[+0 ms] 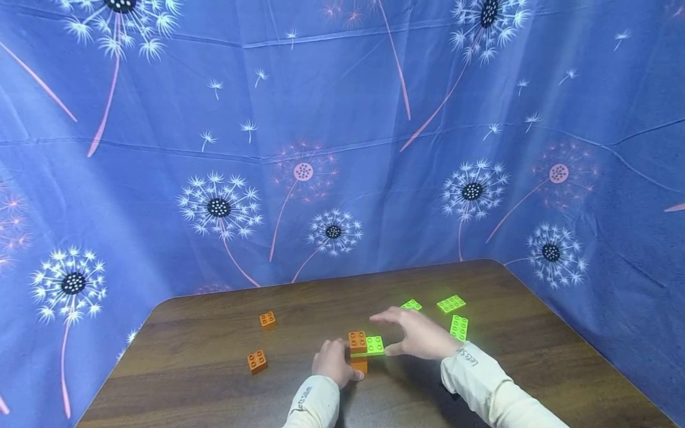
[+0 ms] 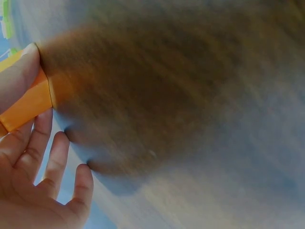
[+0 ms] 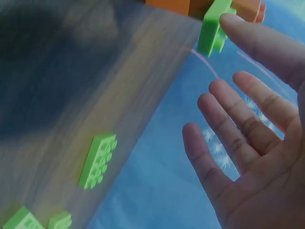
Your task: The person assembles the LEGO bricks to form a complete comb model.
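Observation:
A small stack stands on the table: a lower orange brick [image 1: 361,364], a flat green brick [image 1: 376,345] jutting out to the right, and an upper orange brick [image 1: 357,340] over its left part. My left hand [image 1: 330,361] pinches the lower orange brick between thumb and fingers, as the left wrist view shows. To the right of the stack, my right hand [image 1: 423,334] has its fingers spread and extended. Its thumb [image 3: 238,29] is at the jutting green brick; whether they touch I cannot tell.
Two loose orange bricks [image 1: 267,320] [image 1: 257,361] lie to the left on the brown wooden table [image 1: 203,339]. Beyond the right hand are green bricks [image 1: 451,304] [image 1: 459,327] [image 1: 411,304], one partly hidden by it. A blue dandelion-print cloth [image 1: 374,178] hangs behind the table.

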`<action>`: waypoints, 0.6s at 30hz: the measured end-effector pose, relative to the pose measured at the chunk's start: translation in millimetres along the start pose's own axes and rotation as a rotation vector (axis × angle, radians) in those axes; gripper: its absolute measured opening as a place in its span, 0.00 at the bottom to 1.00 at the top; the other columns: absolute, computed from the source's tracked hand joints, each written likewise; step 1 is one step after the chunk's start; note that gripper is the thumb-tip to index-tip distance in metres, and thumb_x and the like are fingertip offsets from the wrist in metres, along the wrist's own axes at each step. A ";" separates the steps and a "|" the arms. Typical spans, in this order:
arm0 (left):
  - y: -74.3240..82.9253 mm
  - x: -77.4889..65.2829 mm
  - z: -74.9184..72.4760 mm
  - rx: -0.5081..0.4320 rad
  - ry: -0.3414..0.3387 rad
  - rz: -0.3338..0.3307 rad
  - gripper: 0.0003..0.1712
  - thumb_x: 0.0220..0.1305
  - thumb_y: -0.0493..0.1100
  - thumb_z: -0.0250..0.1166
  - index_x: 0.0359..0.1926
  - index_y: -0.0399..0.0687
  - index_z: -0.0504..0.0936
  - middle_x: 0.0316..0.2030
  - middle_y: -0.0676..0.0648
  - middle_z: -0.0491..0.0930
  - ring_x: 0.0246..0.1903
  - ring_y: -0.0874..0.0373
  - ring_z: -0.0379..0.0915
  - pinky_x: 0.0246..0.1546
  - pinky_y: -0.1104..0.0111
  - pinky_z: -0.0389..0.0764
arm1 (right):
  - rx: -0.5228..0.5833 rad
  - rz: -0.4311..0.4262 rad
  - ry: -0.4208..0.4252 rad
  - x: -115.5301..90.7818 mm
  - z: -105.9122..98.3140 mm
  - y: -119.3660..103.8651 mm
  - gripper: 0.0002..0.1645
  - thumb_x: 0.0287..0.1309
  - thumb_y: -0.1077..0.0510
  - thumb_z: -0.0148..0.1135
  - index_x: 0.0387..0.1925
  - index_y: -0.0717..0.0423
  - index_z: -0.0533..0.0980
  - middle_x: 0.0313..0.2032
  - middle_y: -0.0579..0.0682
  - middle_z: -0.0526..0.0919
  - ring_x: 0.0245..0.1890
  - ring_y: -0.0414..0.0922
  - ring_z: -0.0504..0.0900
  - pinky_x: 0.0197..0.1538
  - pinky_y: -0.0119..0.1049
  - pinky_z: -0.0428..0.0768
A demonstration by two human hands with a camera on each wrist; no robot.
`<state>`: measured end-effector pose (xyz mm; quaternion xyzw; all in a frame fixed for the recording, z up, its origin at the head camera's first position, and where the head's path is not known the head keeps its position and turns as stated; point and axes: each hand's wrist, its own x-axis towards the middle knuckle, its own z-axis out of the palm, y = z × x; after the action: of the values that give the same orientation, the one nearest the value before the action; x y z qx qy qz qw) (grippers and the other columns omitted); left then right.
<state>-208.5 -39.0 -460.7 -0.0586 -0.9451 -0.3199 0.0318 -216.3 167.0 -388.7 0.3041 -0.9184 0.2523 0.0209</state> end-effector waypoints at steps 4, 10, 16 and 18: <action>-0.9 -0.9 3.0 -0.012 0.020 0.018 0.34 0.31 0.39 0.86 0.45 0.36 0.85 0.40 0.41 0.83 0.45 0.41 0.77 0.52 0.43 0.75 | -0.024 0.005 0.007 -6.5 -9.3 9.4 0.37 0.46 0.57 0.80 0.60 0.55 0.79 0.54 0.56 0.83 0.54 0.58 0.81 0.56 0.59 0.78; -1.7 -3.0 5.3 -0.012 0.030 0.030 0.34 0.30 0.39 0.86 0.45 0.37 0.86 0.39 0.42 0.83 0.44 0.42 0.77 0.50 0.45 0.76 | -0.019 0.032 -0.014 -14.6 -21.9 25.1 0.35 0.48 0.58 0.79 0.60 0.58 0.78 0.51 0.53 0.84 0.53 0.59 0.81 0.54 0.57 0.79; -1.9 -3.1 1.4 -0.005 0.030 0.035 0.35 0.30 0.39 0.86 0.46 0.36 0.86 0.45 0.40 0.84 0.48 0.41 0.77 0.52 0.43 0.75 | -0.078 0.096 0.002 -21.6 -32.8 39.8 0.32 0.48 0.60 0.78 0.58 0.59 0.80 0.55 0.60 0.82 0.58 0.66 0.78 0.59 0.65 0.74; -3.0 -3.3 -0.2 -0.002 0.030 0.033 0.35 0.31 0.39 0.86 0.46 0.36 0.86 0.45 0.39 0.83 0.49 0.40 0.77 0.52 0.43 0.75 | -0.084 0.134 0.001 -23.3 -35.8 44.7 0.31 0.48 0.61 0.78 0.57 0.58 0.80 0.56 0.62 0.81 0.58 0.67 0.77 0.60 0.67 0.72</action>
<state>-205.6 -41.8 -462.7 -0.0695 -0.9431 -0.3212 0.0514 -226.9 227.5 -382.1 0.2407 -0.9464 0.2146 0.0169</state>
